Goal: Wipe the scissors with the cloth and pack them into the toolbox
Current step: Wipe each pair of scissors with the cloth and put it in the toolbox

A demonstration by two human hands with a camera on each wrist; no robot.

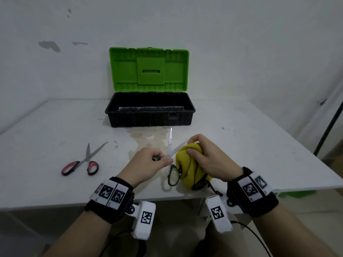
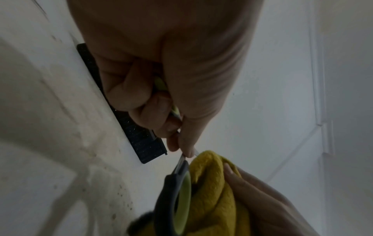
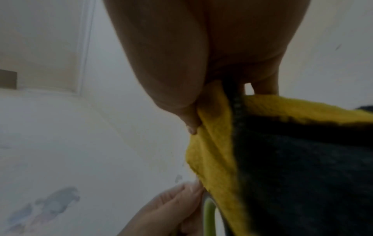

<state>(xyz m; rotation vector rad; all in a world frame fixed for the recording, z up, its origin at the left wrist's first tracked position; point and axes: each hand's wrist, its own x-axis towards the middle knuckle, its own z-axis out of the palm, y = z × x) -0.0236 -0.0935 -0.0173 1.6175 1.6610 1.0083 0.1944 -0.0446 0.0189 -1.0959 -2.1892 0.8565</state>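
My left hand (image 1: pixel 148 162) grips one handle of the green-and-black scissors (image 1: pixel 170 145), which are spread open above the table near its front edge. One blade points up toward the toolbox; the other runs right into the yellow cloth (image 1: pixel 191 169). My right hand (image 1: pixel 202 156) holds the bunched cloth, wrapped over that blade. In the left wrist view my left hand (image 2: pixel 177 143) curls round the green handle, the free handle loop of the scissors (image 2: pixel 177 199) hangs beside the cloth (image 2: pixel 214 191). The right wrist view shows my right hand (image 3: pixel 193 126) pinching the cloth (image 3: pixel 214 151).
The toolbox (image 1: pixel 150 115), black with a green lid standing open, sits at the back middle of the white table (image 1: pixel 55 134). A second pair of scissors (image 1: pixel 83 162) with red handles lies open on the left. A stain marks the table before the box.
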